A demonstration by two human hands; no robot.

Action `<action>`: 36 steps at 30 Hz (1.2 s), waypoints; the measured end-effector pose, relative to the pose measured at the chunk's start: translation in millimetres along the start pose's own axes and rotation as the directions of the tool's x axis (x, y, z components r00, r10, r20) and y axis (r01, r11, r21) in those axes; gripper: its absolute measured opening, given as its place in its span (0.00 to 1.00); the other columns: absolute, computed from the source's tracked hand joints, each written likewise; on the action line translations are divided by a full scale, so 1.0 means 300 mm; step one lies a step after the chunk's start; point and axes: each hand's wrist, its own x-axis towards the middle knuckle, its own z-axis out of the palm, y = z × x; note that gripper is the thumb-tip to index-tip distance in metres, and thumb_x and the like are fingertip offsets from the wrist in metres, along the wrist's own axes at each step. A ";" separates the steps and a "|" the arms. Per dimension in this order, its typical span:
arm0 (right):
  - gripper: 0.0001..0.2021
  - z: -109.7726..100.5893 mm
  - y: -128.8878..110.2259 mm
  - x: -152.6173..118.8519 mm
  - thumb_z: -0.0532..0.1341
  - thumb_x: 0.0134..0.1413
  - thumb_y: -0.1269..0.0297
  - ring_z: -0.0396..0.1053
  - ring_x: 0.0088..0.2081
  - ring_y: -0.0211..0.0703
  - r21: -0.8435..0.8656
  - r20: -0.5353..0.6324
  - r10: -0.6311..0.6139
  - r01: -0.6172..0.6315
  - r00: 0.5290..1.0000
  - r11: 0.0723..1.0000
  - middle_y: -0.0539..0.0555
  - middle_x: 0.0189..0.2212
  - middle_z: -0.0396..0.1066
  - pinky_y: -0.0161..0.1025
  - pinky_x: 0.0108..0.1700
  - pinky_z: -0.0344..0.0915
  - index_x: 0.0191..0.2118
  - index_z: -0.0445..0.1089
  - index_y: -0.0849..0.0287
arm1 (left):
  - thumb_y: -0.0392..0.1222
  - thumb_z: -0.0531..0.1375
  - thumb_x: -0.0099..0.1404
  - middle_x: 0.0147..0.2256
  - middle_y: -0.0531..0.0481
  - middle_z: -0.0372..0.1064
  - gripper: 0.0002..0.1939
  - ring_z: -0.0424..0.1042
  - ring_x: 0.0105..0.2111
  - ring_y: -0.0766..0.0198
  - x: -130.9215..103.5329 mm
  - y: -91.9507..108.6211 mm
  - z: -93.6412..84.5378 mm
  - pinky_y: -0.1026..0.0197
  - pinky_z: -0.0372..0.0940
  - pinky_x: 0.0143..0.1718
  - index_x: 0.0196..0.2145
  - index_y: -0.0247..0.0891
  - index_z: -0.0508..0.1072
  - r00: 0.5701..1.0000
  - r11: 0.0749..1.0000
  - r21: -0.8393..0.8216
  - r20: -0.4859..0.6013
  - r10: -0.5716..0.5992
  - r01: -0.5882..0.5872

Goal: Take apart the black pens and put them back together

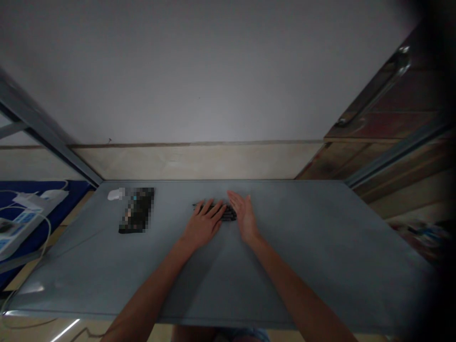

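Observation:
Several dark, slim pens (229, 213) lie side by side on the grey table (302, 247), pointing left to right. Over their left part rests my left hand (204, 221), palm down with its fingers spread, hiding much of them. My right hand (245, 214) stands on edge at their right ends, palm facing left and fingers stretched out. Its palm side is at the pen ends; whether it presses on them I cannot tell.
On the table's left lie a dark, blurred-out flat object (137, 211) and a small white item (114, 194). A white power strip (24, 221) with cables sits on a blue surface further left. Metal posts (46, 135) flank the table, and a wall (199, 85) rises behind it.

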 end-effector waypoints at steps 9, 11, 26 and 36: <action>0.30 0.025 0.009 -0.003 0.42 0.62 0.37 0.52 0.66 0.43 0.015 0.045 -0.014 0.014 0.999 1.000 0.49 0.60 0.64 0.48 0.69 0.42 0.52 0.71 0.48 | 0.46 0.45 0.73 0.66 0.48 0.52 0.26 0.50 0.65 0.52 -0.002 0.014 0.022 0.45 0.51 0.62 0.67 0.40 0.51 0.999 0.999 0.008 -0.016 -0.041 0.041; 0.30 0.023 0.008 0.000 0.42 0.61 0.37 0.52 0.66 0.43 0.019 0.042 -0.011 0.010 0.999 1.000 0.49 0.61 0.64 0.48 0.69 0.42 0.52 0.72 0.48 | 0.46 0.45 0.73 0.65 0.48 0.52 0.26 0.50 0.65 0.52 -0.001 0.015 0.026 0.45 0.51 0.62 0.67 0.40 0.51 0.999 0.999 0.008 -0.018 -0.044 0.045; 0.31 -0.030 0.008 0.018 0.42 0.60 0.36 0.62 0.61 0.49 -0.091 -0.039 -0.025 0.021 0.999 0.996 0.57 0.58 0.66 0.52 0.62 0.59 0.48 0.71 0.52 | 0.51 0.44 0.72 0.69 0.40 0.38 0.29 0.37 0.68 0.44 -0.097 -0.239 -0.067 0.34 0.45 0.62 0.68 0.41 0.49 0.799 0.796 0.124 -0.222 -0.559 0.592; 0.26 -0.038 0.008 0.031 0.49 0.59 0.38 0.66 0.57 0.52 -0.032 -0.129 0.016 -0.020 0.991 0.999 0.58 0.55 0.68 0.54 0.56 0.66 0.45 0.71 0.52 | 0.51 0.47 0.70 0.66 0.36 0.46 0.26 0.56 0.60 0.39 -0.236 -0.330 -0.117 0.38 0.61 0.51 0.61 0.39 0.62 0.556 0.515 0.215 -0.229 -0.799 0.830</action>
